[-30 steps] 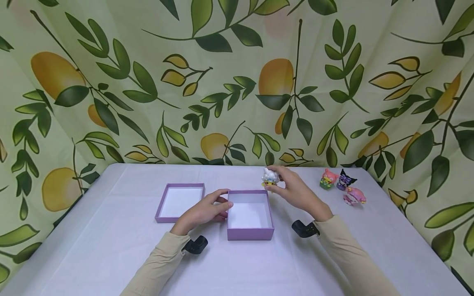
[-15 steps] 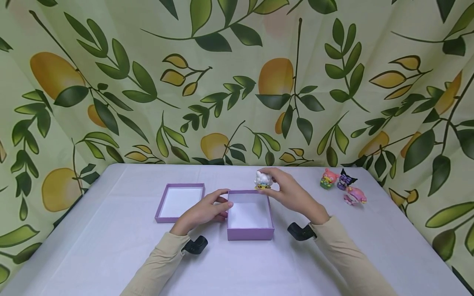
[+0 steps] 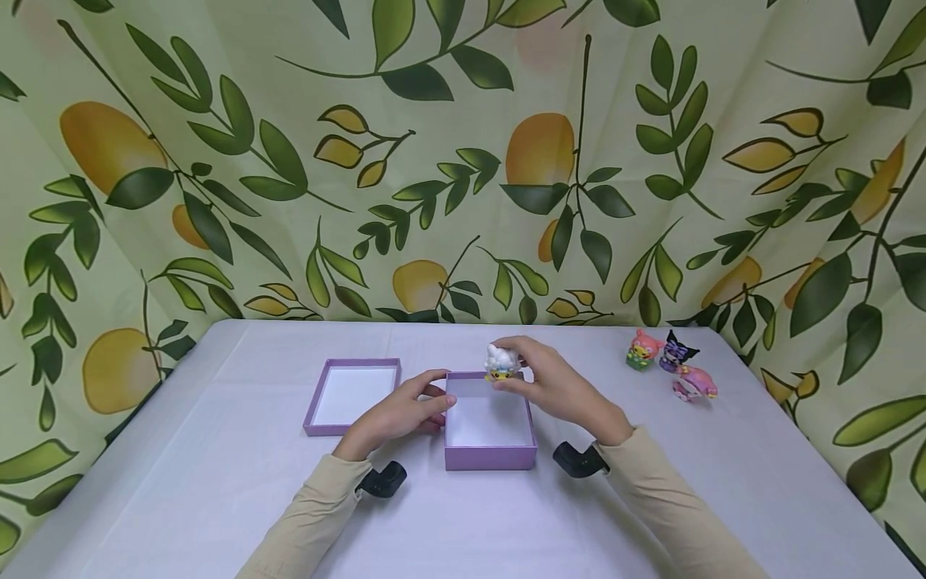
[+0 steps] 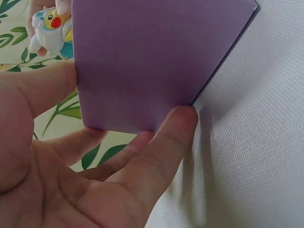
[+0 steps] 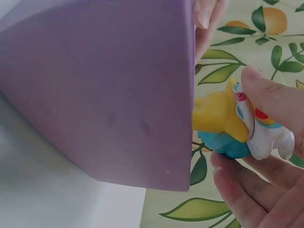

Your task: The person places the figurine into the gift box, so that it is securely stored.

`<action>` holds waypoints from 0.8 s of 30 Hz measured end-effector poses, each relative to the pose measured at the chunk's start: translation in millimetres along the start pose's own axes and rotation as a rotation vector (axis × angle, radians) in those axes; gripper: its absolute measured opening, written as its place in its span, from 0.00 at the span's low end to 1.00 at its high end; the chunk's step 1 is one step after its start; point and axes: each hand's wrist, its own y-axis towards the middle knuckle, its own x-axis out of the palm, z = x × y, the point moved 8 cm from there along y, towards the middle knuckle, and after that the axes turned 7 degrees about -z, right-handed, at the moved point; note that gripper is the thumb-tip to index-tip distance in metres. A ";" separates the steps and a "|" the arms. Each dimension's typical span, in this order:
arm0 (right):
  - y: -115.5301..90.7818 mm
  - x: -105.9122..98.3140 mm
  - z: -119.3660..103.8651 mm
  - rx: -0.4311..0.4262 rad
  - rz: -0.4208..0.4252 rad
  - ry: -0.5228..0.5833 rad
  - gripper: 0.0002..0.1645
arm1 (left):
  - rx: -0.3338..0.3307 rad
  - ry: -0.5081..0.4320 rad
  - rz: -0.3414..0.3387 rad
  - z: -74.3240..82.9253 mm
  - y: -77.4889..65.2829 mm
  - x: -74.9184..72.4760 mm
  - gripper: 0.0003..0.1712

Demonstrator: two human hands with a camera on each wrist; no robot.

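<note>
In the head view my right hand (image 3: pixel 557 388) holds a small toy figurine (image 3: pixel 501 363) with a white hood, between thumb and fingers. The figurine is over the far rim of an uncovered purple box (image 3: pixel 490 458) with a white inside. The right wrist view shows the figurine's yellow and teal lower part (image 5: pixel 223 116) overlapping the box edge. My left hand (image 3: pixel 398 416) grips the box's left side, thumb at the rim and fingers against the outer wall (image 4: pixel 142 61). The bottom of the box is bare white.
A shallow purple lid (image 3: pixel 350 394) lies inside up, left of the box. At the right back stand a pink-and-green figurine (image 3: pixel 641 351) and a black-and-purple one (image 3: pixel 675 354); a pink one (image 3: pixel 694 384) lies before them. A leaf-patterned curtain (image 3: pixel 463 201) hangs behind the white-covered table (image 3: pixel 217 450).
My right hand has carried the white-hooded figurine left and slightly toward me, from beside the box's far right corner to over its far rim. The left hand and box have stayed put.
</note>
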 end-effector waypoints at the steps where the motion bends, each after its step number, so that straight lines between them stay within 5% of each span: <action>1: 0.2 1.1 -0.3 -0.001 -0.004 -0.002 0.33 | 0.000 -0.002 -0.001 0.0 -0.1 0.1 0.37; 24: 4.0 21.1 -1.7 -0.054 -0.051 -0.018 0.28 | 0.027 -0.001 -0.027 3.0 -1.9 0.9 0.38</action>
